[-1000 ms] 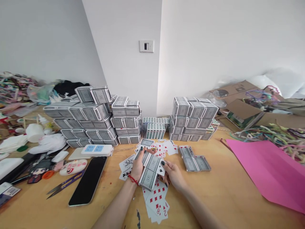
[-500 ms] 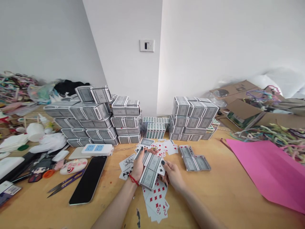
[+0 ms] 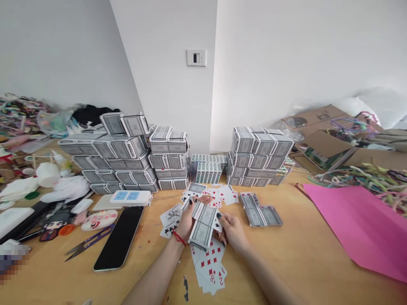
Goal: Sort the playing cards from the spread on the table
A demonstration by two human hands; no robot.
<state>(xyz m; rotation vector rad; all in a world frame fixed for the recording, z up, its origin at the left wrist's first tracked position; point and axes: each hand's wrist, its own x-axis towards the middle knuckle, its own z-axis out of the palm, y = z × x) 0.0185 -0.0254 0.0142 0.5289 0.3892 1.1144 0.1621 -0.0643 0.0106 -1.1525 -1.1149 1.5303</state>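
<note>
My left hand [image 3: 184, 222] and my right hand [image 3: 231, 231] hold a fan of face-down playing cards [image 3: 202, 223] between them, low over the wooden table [image 3: 305, 258]. Both hands have dark nails; a red string circles my left wrist. Face-up red cards [image 3: 210, 264] lie fanned just below the hands. More loose cards [image 3: 219, 195] lie beyond the fingers, and a few black-suit cards [image 3: 169, 220] sit by my left hand. An opened card box [image 3: 259, 210] lies flat to the right.
Stacks of boxed decks stand at the back left [image 3: 121, 154] and back right [image 3: 259, 156]. A phone [image 3: 120, 237], scissors [image 3: 85, 245] and a power strip [image 3: 130, 197] lie to the left. Pink paper [image 3: 359, 224] and cardboard boxes [image 3: 327, 140] fill the right.
The view has tilted slightly, so everything sits a little differently in frame. The hands keep their hold on the fanned cards with hardly any movement.
</note>
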